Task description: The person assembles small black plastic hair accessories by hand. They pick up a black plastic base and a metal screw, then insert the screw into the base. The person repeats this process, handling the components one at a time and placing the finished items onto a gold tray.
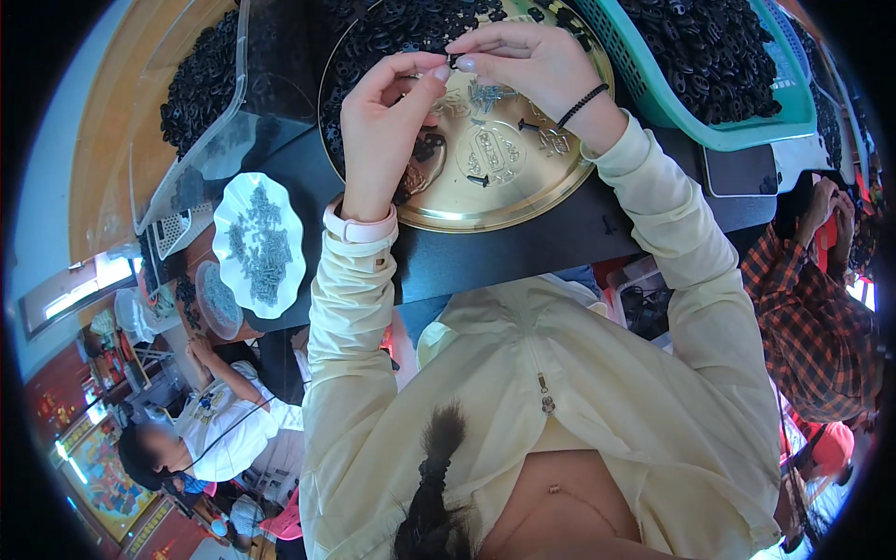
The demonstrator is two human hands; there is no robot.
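Over a round gold tray point(439, 217), my left hand point(387, 112) and my right hand point(537, 70) meet fingertip to fingertip. Between them is a small black piece point(455, 60), pinched from both sides; most of it is covered by the fingers, so its exact kind does not show. Black plastic parts point(401, 33) are heaped on the far left of the tray. A little pile of silver screws or pins point(485, 95) lies below my right hand. Single black pieces point(478, 180) are scattered on the tray's bare metal.
Left of the tray, a white scalloped dish point(291, 289) holds small metal pins; a clear bin point(238, 93) of black parts stands beyond it. A green basket point(747, 138) of black parts is at the right, above a dark flat device point(737, 171). Other people sit on both sides.
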